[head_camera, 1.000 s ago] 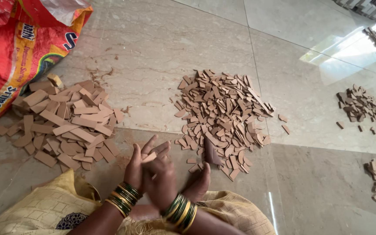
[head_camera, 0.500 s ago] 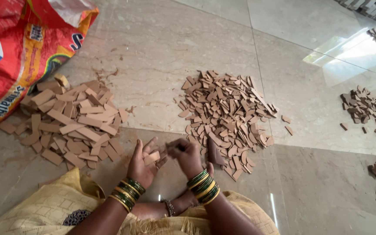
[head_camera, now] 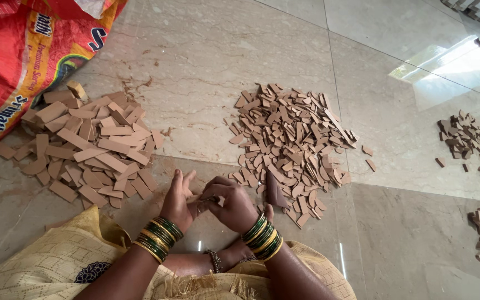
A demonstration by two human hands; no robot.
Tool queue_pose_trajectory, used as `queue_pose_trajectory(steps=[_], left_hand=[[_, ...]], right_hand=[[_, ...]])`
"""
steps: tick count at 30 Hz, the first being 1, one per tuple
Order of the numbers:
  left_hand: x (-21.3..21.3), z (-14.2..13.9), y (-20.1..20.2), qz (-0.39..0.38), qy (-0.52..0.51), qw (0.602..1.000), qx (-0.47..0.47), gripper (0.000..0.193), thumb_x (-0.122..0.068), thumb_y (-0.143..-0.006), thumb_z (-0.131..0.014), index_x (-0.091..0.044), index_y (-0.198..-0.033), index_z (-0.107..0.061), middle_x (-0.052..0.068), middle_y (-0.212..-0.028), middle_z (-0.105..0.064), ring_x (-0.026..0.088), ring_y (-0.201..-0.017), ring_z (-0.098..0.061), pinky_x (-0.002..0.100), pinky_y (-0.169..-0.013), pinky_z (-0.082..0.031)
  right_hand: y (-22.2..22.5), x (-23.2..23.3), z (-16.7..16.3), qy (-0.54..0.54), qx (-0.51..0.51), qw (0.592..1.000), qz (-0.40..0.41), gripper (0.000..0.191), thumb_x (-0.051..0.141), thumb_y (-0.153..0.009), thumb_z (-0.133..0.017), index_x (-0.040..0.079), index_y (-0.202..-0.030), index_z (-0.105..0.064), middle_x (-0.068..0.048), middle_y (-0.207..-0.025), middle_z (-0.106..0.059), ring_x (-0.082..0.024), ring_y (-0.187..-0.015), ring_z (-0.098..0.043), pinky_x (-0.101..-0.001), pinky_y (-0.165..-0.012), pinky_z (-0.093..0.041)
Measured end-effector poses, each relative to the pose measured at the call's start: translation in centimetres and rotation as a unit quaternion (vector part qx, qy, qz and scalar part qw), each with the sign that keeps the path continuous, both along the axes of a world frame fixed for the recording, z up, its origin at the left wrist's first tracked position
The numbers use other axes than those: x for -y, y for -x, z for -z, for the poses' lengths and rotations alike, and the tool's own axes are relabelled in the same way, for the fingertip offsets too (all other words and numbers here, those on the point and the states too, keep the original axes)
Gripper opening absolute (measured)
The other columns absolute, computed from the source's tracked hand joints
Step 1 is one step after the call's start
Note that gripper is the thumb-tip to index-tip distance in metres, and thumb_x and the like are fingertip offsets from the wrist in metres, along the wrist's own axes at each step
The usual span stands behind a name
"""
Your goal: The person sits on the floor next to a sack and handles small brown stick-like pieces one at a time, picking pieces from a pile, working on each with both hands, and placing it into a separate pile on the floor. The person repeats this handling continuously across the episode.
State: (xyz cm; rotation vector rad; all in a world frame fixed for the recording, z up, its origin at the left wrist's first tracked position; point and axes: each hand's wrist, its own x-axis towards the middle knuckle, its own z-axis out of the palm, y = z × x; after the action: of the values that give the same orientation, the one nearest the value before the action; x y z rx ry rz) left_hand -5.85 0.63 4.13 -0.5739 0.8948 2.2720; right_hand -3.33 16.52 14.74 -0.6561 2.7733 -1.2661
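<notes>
I see two hands meeting low in the middle of the floor (head_camera: 395, 111); the left hand (head_camera: 178, 201) has its fingers spread and upright, thumb pressed to one small brown piece (head_camera: 202, 199); the right hand (head_camera: 233, 206) is curled, fingers pinched on that same piece from the other side; so both are clamped on it, touching each other; the piece is mostly hidden between the fingertips. Each wrist carries a stack of green and gold bangles (head_camera: 159, 238); a foot with an anklet (head_camera: 215, 260) shows between the forearms, and yellow cloth (head_camera: 56, 261) covers the lap at the bottom edge.

Just beyond the right hand lies the middle pile (head_camera: 290, 141) of thin brown pieces, too many to count, its near edge almost touching the knuckles; one dark piece (head_camera: 275, 190) stands out at that edge. To the left lies the left pile (head_camera: 87, 147), of larger, paler strips, near the left hand but apart from it. I count two big piles close by, and three smaller heaps (head_camera: 465, 136) towards the right edge of the floor, well apart, one cut off at the top right corner. One red sack (head_camera: 23, 61) fills the top left corner, touching the left pile's far side.
</notes>
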Motion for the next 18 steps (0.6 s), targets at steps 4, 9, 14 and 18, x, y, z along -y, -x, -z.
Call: queue_pose_trajectory(steps=[4, 9, 14, 18], left_hand=[[0.0, 2.2, 0.2, 0.060, 0.666, 0.546, -0.505, 0.060, -0.037, -0.114, -0.011, -0.010, -0.165, -0.026, 0.017, -0.158, -0.049, 0.032, -0.141, -0.058, 0.060, -0.129, -0.028], [0.1, 1.6, 0.1, 0.044, 0.457, 0.797, -0.393, 0.062, -0.046, -0.109, -0.031, -0.007, -0.157, -0.032, 0.021, -0.155, -0.043, 0.032, -0.138, -0.047, 0.049, -0.115, -0.035], [-0.5, 1.2, 0.5, 0.076, 0.246, 0.948, -0.188, 0.045, -0.041, -0.101, -0.051, -0.008, -0.131, -0.062, 0.008, -0.105, -0.067, 0.017, -0.092, -0.063, 0.034, -0.078, -0.054], [-0.4, 2.2, 0.7, 0.017, 0.247, 0.948, -0.198, 0.037, -0.032, -0.104, -0.060, -0.002, -0.117, -0.076, 0.003, -0.081, -0.061, 0.013, -0.069, -0.049, 0.029, -0.061, -0.043]], right_hand=[[0.6, -1.2, 1.5, 0.013, 0.040, 0.994, 0.098, 0.011, 0.004, -0.085, -0.075, 0.006, -0.095, -0.079, -0.005, -0.098, -0.074, -0.014, -0.076, -0.071, -0.0276, -0.065, -0.059], [2.0, -2.8, 4.4, 0.225, 0.191, 0.936, 0.191, 0.009, 0.002, -0.088, -0.075, -0.001, -0.097, -0.073, -0.010, -0.092, -0.076, -0.015, -0.078, -0.072, -0.0281, -0.072, -0.059], [1.4, -2.3, 5.0, 0.373, 0.350, 0.840, 0.180, 0.009, 0.001, -0.091, -0.069, -0.001, -0.099, -0.072, -0.010, -0.093, -0.077, -0.016, -0.081, -0.074, -0.0322, -0.080, -0.063], [0.8, -1.5, 4.6, 0.404, 0.404, 0.805, 0.161, 0.009, 0.002, -0.092, -0.066, 0.000, -0.100, -0.070, -0.007, -0.093, -0.076, -0.015, -0.083, -0.074, -0.0335, -0.081, -0.064]])
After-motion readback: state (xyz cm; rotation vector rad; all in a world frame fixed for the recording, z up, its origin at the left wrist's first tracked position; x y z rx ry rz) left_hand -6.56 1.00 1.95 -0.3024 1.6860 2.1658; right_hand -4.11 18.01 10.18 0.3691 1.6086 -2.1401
